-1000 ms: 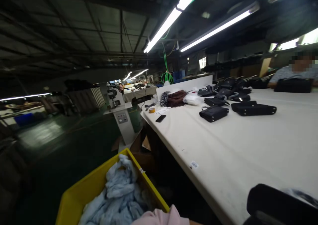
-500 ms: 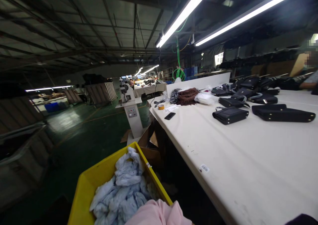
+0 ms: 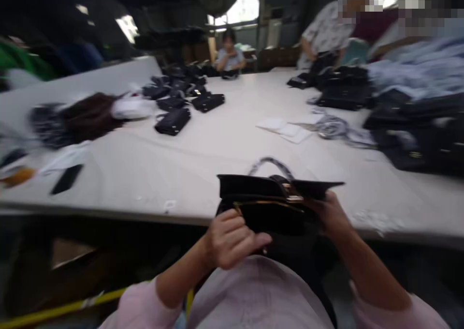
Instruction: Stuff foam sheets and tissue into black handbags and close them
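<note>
A black handbag (image 3: 270,201) with gold trim and a dark handle loop is held upright at the near edge of the white table (image 3: 224,145), just in front of my body. My left hand (image 3: 228,237) grips its lower left side with curled fingers. My right hand (image 3: 328,213) holds its right end near the clasp. The picture is blurred by motion.
Several black bags (image 3: 174,118) lie further back on the table, with a brown and dark cloth pile (image 3: 79,118) at left and a phone (image 3: 67,179) near the edge. White papers (image 3: 286,128) and a stack of bags (image 3: 344,89) lie right. Other people sit and stand at the far side.
The view has swung from the yellow bin and factory floor round to the table. Both my hands and the black handbag have come into view.
</note>
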The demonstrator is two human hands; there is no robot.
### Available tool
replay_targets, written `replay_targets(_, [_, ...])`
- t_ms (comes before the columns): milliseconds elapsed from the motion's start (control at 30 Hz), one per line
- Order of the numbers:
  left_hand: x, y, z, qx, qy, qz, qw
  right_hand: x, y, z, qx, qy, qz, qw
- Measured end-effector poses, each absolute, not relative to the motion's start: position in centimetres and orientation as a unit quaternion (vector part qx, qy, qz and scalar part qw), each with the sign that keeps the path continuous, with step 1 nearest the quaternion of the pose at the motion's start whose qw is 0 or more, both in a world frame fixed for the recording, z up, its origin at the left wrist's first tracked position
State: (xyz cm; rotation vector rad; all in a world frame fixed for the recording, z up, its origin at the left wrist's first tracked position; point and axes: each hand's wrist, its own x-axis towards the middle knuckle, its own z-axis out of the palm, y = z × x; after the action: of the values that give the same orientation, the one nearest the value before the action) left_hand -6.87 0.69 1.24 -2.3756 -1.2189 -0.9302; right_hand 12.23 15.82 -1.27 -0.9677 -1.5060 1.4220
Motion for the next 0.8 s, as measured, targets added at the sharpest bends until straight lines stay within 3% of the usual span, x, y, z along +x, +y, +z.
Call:
replay_targets(100, [-7.9, 2.4, 0.5, -0.805, -0.450, -0.336, 0.193, 15.3, 16.7, -0.4, -0.421, -0.533, 0.556, 0.479])
replay_targets(267, [-6.7, 3.3, -0.9, -0.789, -0.520, -0.293, 0.144, 14.0, 17.5, -2.4, -0.433, -0.541, 0.418, 0.587])
replay_targets(433, [-4.9, 4.8, -1.6, -0.794, -0.519, -0.307, 0.076, 14.5, 17.1, -4.0, -0.416, -0.573, 0.424, 0.565])
replay_targets(667, [-3.2, 6.2, -2.2, -0.793, -0.536, -0.281, 0.069, 15.6, 16.7, -2.5, -0.399, -0.659, 0.385, 0.509])
replay_targets(800, [-3.5, 7.2, -2.3, -0.743, -0.578, -0.325, 0.089, 15.6, 16.9, -2.1, -0.380, -0.672, 0.389, 0.503])
